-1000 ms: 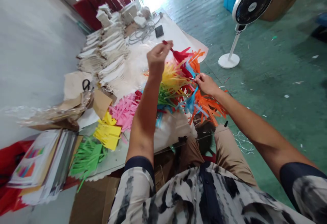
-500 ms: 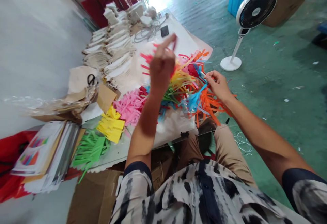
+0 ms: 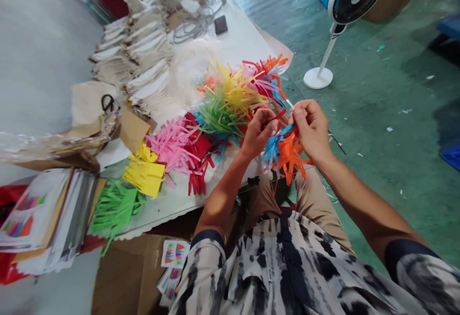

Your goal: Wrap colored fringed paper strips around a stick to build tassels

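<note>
A bundle of fringed paper strips [image 3: 233, 99] in yellow, green, red, blue and orange lies over the table's near right edge. My left hand [image 3: 258, 130] is pinched on red and blue strips at the bundle's near end. Close beside it, my right hand [image 3: 311, 125] is closed on the orange and blue strips [image 3: 287, 154] and a thin white stick [image 3: 289, 103]. The orange fringe hangs down below my right hand, over my knees.
Pink [image 3: 170, 142], red [image 3: 199, 154], yellow [image 3: 143, 173] and green [image 3: 113, 207] fringed paper lie on the table [image 3: 172, 200]. Stacked booklets [image 3: 39, 219] sit at the left, scissors [image 3: 107, 102] and piled pale bags [image 3: 140, 61] farther back. A standing fan [image 3: 345, 13] is on the green floor at the right.
My left hand has come down from its raised position over the bundle and now meets my right hand at the bundle's near end. The view has shifted slightly.
</note>
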The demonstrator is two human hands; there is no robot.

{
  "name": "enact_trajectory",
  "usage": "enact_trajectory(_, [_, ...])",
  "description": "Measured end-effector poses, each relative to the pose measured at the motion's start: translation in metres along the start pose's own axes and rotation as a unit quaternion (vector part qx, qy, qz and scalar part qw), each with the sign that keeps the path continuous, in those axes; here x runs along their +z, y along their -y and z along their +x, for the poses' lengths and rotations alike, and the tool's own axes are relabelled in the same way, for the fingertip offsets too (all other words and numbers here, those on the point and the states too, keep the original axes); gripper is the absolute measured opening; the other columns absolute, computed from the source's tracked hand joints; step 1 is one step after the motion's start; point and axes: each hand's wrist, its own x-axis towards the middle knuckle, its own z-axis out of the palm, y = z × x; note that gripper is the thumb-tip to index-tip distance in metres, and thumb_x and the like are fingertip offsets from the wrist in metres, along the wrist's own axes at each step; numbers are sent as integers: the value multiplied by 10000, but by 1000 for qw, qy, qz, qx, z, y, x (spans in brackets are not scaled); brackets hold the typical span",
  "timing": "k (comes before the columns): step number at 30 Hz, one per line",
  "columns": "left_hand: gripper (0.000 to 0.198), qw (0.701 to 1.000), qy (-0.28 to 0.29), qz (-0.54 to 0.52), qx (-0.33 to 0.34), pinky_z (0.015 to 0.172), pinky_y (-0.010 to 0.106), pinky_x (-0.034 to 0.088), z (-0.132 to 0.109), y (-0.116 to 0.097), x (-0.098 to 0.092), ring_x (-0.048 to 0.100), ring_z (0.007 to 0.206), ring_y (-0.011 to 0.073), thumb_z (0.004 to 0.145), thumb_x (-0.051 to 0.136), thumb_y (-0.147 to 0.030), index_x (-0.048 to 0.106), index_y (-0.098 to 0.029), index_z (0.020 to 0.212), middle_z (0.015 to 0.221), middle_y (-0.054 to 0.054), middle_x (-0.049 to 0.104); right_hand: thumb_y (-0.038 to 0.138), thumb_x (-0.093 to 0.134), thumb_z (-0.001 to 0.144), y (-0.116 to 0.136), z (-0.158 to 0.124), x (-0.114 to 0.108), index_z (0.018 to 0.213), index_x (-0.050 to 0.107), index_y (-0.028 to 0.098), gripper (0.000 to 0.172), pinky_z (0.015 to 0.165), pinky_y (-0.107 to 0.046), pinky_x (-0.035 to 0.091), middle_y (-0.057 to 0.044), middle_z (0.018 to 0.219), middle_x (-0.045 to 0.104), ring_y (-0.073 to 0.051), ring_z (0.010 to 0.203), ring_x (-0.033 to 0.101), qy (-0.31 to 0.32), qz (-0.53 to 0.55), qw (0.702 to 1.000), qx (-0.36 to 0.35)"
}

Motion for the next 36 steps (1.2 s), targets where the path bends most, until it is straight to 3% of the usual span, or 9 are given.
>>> enact_trajectory(8, [570,1000,15,17,-20,692,265,439,-1,-4,6,475,736,101,921,831,-745,611,-219,938,835,-34,535,713,588,1097,-7,4,2,964,621,286,449,712,-371,471,-10,840,676,-175,720,578,23,-35,999,-11])
enact_trajectory(12, [543,997,-10,-34,-62,643,281,440,1,3,4,460,658,107,998,717,-772,599,-241,983,791,-36,528,681,595,1098,-3,-2,1,963,630,282,423,632,-363,420,-8,818,675,-164,643,514,1,-80,997,-7])
enact_trajectory(17, [501,998,-41,-42,-39,616,274,437,3,8,2,448,637,102,1037,693,-728,584,-244,976,804,-35,513,570,621,1096,1,-13,1,958,634,272,329,637,-368,412,9,750,659,-160,614,521,-5,-168,986,-2])
enact_trajectory(24, [462,991,-49,117,52,708,291,481,-2,-2,6,546,734,121,1124,565,-676,629,-237,998,857,-15,596,492,625,1077,-3,-9,5,936,611,266,266,648,-366,413,10,745,657,-164,615,533,-9,-196,980,12])
enact_trajectory(31, [409,936,-20,322,139,884,350,543,-7,-2,9,682,925,180,1217,392,-500,614,-235,999,977,53,716,530,525,1134,-7,-11,3,1023,601,279,284,708,-381,461,-10,841,687,-191,697,607,13,-182,983,1])
enact_trajectory(36, [342,908,8,375,186,941,383,547,-7,0,6,678,951,203,1218,399,-413,618,-241,1021,988,55,729,513,522,1118,-6,-13,-1,1237,608,287,269,760,-398,503,0,836,681,-214,737,633,29,-163,986,-9])
